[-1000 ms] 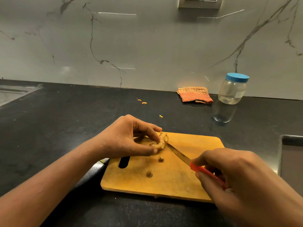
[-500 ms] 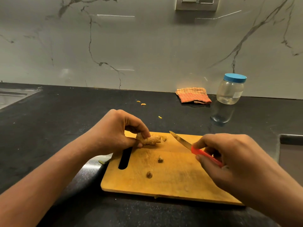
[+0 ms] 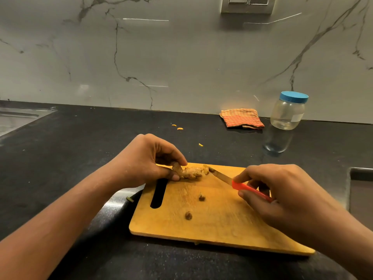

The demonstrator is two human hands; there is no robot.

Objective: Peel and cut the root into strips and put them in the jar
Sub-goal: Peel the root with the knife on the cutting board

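1. The left hand (image 3: pixel 145 160) pinches one end of the knobbly tan root (image 3: pixel 191 172) between thumb and curled fingers, holding it down at the far edge of the yellow wooden cutting board (image 3: pixel 222 229).
2. The right hand (image 3: pixel 282 190) is curled round the red-handled steel knife (image 3: pixel 236 182), whose tip meets the root's free end.
3. Two small dark trimmed nubs (image 3: pixel 201 197) lie on the board. The root looks whole and mostly unpeeled, so the work seems to be at an early stage.
4. No strips are cut yet, and the clear plastic jar with a blue lid (image 3: pixel 287 112) stands capped, well apart at the back of the black bench (image 3: pixel 80 148).
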